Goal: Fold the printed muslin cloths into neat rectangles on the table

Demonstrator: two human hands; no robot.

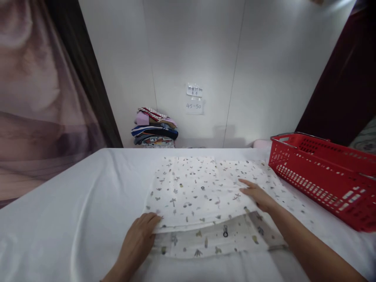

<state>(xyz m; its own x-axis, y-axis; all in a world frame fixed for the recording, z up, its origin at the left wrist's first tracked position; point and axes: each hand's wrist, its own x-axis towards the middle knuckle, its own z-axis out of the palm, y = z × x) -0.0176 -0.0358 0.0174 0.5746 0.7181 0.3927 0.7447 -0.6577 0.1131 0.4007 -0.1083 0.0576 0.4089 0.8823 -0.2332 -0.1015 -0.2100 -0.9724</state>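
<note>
Left hand: I see my left hand (142, 235) at the cloth's near left corner, fingers bent over the edge. I can't tell if they pinch it.
Right hand: my right hand (255, 194) is on the cloth's right part, its fingers stretched out and loose.
Cloth: the white cloth (190, 192) with little plant pictures lies in layers between and past my hands, on the table.
Table: a white cover (58, 219) with some wrinkles.
Basket: a red basket (317, 176) with holes stands at the right.
Pile: folded cloths (155, 127) sit stacked beyond the table.
Wall: paper notes (194, 100), one saying 45-50, hang on the pale wall (264, 78).
</note>
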